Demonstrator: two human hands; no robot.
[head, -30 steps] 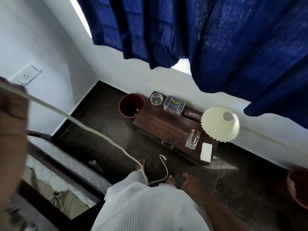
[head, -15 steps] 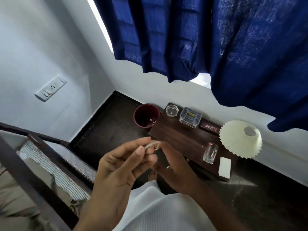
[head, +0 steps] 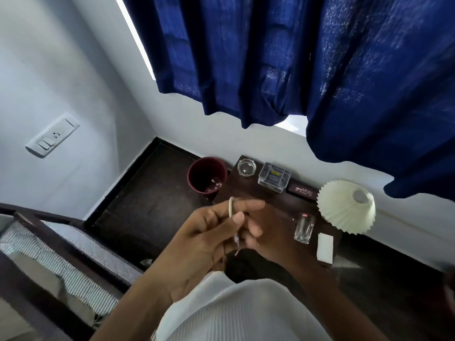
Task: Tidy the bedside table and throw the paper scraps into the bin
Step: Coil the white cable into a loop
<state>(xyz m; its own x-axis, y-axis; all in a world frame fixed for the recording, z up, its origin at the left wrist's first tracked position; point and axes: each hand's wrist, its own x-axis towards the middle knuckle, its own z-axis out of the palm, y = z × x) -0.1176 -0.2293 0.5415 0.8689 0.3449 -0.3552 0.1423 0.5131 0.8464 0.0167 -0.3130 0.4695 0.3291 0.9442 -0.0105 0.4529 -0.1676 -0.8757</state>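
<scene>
The cable [head: 231, 209], a second ago stretched out to the far left, is now bunched between both hands [head: 197, 238], right hand [head: 273, 232] raised alongside.

Both hands up in front of the chest — left hand [head: 204, 239] pinching a white cable [head: 231, 209] thumb-to-finger, right hand [head: 270, 232] cupped close behind, fingers curled.

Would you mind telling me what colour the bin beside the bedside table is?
The bin is dark maroon red, seen best in the head view.
</scene>
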